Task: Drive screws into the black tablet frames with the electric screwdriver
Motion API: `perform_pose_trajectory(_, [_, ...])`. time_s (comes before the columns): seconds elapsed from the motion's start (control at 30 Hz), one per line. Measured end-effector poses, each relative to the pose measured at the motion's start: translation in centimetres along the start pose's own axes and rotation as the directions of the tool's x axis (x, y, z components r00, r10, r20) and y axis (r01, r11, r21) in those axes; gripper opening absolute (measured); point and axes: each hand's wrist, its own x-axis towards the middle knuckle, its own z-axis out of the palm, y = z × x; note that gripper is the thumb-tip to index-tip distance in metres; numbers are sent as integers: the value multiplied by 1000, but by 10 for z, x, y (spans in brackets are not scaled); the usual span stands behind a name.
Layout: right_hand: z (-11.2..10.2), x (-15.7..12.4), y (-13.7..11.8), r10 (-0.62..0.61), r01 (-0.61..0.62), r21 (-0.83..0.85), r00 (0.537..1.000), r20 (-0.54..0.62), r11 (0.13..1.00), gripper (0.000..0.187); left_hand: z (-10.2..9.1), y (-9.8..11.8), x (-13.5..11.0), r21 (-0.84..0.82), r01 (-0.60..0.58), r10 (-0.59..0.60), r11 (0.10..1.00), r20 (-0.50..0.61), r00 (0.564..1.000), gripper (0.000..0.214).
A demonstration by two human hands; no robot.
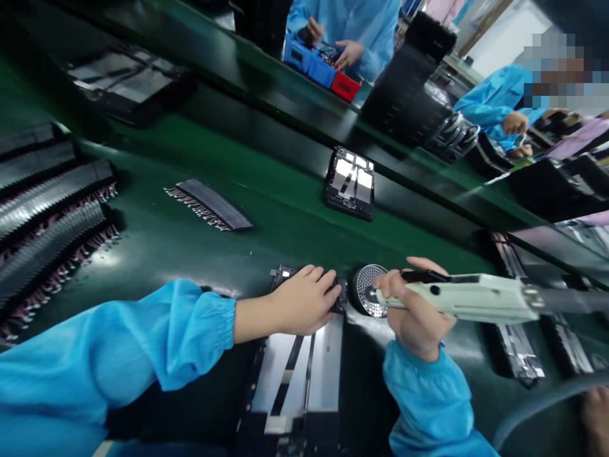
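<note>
An opened tablet (295,374) lies in front of me, showing silvery battery panels and dark strips of cable. My left hand (307,298) rests palm down across its upper end, fingers laid out over the dark frame; what is beneath them is hidden. My right hand (416,311) is wrapped round a pale green electric screwdriver (485,297). Its front end points left at a round metal screw tray (368,282) with a perforated face, just right of the tablet. The screwdriver's tip is partly hidden by my fingers, so contact with the tray is unclear.
A smaller strip of wired black parts (209,203) lies at upper left, with larger stacked rows (52,209) farther left. Other opened tablets (351,183) lie ahead and at right. A grey hose (547,403) curves at lower right. Co-workers (345,32) sit beyond the dark rail.
</note>
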Motion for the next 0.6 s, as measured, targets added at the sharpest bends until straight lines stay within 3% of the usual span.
perform_pose_trajectory(0.2, [-45,19,-15,-20,18,-12,991,-129,1000,32,7,-1,-3,42,-57,59,998,-60,996,38])
perform_pose_trajectory(0.37, [-56,27,-16,-90,90,-7,972,-217,996,32,-3,1,-6,62,-39,41,997,-37,998,36])
perform_pose_trajectory(0.47, [-60,30,-16,-100,99,-16,963,-249,995,32,-18,16,-35,113,-2,6,994,-29,1000,39])
perform_pose_trajectory(0.6, [-68,29,-11,-114,94,-83,948,-298,992,32,-20,50,-112,240,-97,90,966,38,995,66])
